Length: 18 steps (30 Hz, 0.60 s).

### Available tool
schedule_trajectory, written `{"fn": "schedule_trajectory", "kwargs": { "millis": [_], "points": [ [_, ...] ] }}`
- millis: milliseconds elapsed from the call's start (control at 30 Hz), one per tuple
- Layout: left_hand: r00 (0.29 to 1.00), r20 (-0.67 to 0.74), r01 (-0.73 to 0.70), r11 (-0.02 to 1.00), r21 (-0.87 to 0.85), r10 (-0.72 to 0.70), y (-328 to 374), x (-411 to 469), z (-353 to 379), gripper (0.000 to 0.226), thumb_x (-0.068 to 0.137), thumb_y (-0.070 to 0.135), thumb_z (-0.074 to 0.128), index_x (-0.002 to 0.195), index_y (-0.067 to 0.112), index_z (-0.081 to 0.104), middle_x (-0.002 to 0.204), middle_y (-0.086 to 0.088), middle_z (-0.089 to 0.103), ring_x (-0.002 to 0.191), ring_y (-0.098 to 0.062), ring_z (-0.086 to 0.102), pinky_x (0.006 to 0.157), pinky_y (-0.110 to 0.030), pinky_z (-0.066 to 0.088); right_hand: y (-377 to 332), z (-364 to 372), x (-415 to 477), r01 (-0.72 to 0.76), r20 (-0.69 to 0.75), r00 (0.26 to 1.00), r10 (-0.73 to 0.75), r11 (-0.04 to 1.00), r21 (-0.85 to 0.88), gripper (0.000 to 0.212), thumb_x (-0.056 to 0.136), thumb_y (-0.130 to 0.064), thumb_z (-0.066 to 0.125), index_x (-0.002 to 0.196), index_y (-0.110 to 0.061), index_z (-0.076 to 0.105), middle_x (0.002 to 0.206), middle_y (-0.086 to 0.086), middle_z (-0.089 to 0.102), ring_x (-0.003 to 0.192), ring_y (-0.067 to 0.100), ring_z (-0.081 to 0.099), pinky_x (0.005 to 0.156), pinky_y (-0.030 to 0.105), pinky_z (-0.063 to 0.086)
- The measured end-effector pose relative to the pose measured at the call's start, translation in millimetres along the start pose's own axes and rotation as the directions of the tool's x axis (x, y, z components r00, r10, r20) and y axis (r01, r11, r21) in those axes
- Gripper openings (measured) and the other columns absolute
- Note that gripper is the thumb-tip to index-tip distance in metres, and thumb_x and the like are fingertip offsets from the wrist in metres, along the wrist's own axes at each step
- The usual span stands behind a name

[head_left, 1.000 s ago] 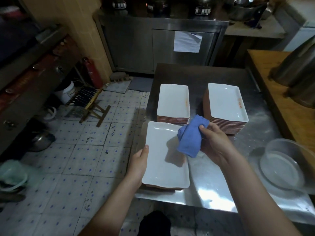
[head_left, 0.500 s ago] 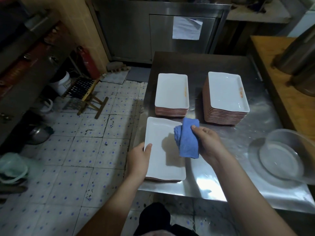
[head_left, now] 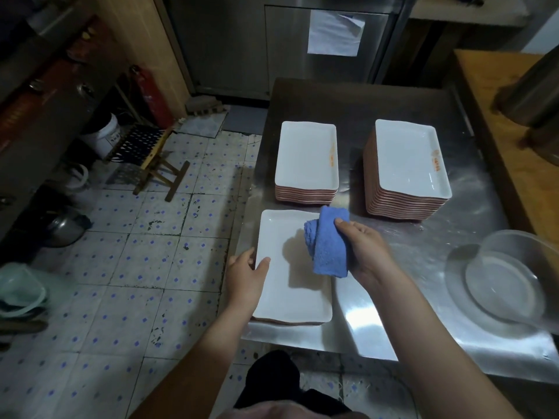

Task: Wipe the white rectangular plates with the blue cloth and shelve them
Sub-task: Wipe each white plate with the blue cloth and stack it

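A white rectangular plate (head_left: 284, 294) lies at the near left corner of the steel table (head_left: 423, 255). My left hand (head_left: 245, 275) grips its left rim, thumb on top. My right hand (head_left: 367, 252) holds a folded blue cloth (head_left: 328, 244) just over the plate's right half, casting a shadow on it. Behind stand two stacks of white plates with reddish undersides: a low stack (head_left: 307, 163) at the left and a taller stack (head_left: 408, 164) at the right.
A clear glass bowl (head_left: 511, 276) sits at the table's right. A wooden counter (head_left: 496, 122) with a metal pot (head_left: 532, 92) runs along the right. On the tiled floor at the left are a wooden stool (head_left: 157, 161), a white bucket (head_left: 104, 134) and a metal bowl (head_left: 65, 226).
The cloth has turned more upright in my right hand and dropped closer to the plate. My left hand has shifted its hold on the left rim. My head came nearer.
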<state>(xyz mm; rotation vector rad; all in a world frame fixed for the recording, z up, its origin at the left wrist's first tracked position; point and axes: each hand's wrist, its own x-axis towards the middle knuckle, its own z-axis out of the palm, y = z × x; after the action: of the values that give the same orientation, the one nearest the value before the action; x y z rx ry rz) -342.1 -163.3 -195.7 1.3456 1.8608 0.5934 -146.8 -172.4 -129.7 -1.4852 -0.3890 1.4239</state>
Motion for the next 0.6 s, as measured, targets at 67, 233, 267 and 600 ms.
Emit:
{"fn": "schedule_trajectory", "kwargs": {
  "millis": [67, 233, 267, 600],
  "points": [
    [1.000, -0.010, 0.025, 0.998, -0.050, -0.025, 7.5, 12.2, -3.3, 0.029, 0.084, 0.032, 0.063, 0.112, 0.022, 0.060, 0.101, 0.003, 0.043, 0.069, 0.002, 0.045, 0.056, -0.016, 0.032, -5.2, 2.8, 7.6, 0.007, -0.003, 1.000, -0.007, 1.000, 0.014, 0.022, 0.092, -0.018, 0.058, 0.073, -0.009, 0.060, 0.070, 0.008, 0.069, 0.069, 0.022, 0.064, 0.070, 0.036, 0.050],
    [1.000, 0.024, 0.002, 0.990, -0.143, 0.002, 51.4, 63.8, -10.1, 0.021, 0.084, 0.031, 0.063, 0.103, 0.023, 0.059, 0.108, 0.000, 0.054, 0.078, -0.005, 0.051, 0.071, -0.020, 0.034, -29.0, 14.4, 27.7, 0.047, -0.055, 0.997, -0.045, 0.998, 0.032, 0.023, 0.093, -0.018, 0.057, 0.071, -0.011, 0.058, 0.062, 0.001, 0.068, 0.061, 0.015, 0.064, 0.059, 0.027, 0.050],
    [0.999, 0.042, -0.011, 0.988, -0.154, 0.018, 62.4, 76.2, -9.9, 0.018, 0.085, 0.030, 0.063, 0.101, 0.023, 0.058, 0.108, -0.001, 0.056, 0.083, -0.009, 0.053, 0.073, -0.020, 0.035, -35.0, 16.8, 32.1, 0.058, -0.055, 0.997, -0.056, 0.998, 0.039, 0.021, 0.093, -0.019, 0.056, 0.073, -0.011, 0.058, 0.064, 0.001, 0.069, 0.062, 0.015, 0.065, 0.057, 0.026, 0.050],
    [0.988, 0.104, -0.102, 0.989, -0.109, 0.113, 141.7, 190.5, 28.9, 0.025, 0.083, 0.028, 0.066, 0.098, 0.010, 0.057, 0.106, -0.013, 0.062, 0.089, -0.021, 0.057, 0.071, -0.023, 0.038, -83.3, 42.3, 81.6, 0.169, -0.176, 0.967, -0.183, 0.981, -0.094, 0.015, 0.100, -0.026, 0.041, 0.089, -0.021, 0.050, 0.087, 0.000, 0.060, 0.075, 0.009, 0.059, 0.060, 0.022, 0.046]
  ]
}}
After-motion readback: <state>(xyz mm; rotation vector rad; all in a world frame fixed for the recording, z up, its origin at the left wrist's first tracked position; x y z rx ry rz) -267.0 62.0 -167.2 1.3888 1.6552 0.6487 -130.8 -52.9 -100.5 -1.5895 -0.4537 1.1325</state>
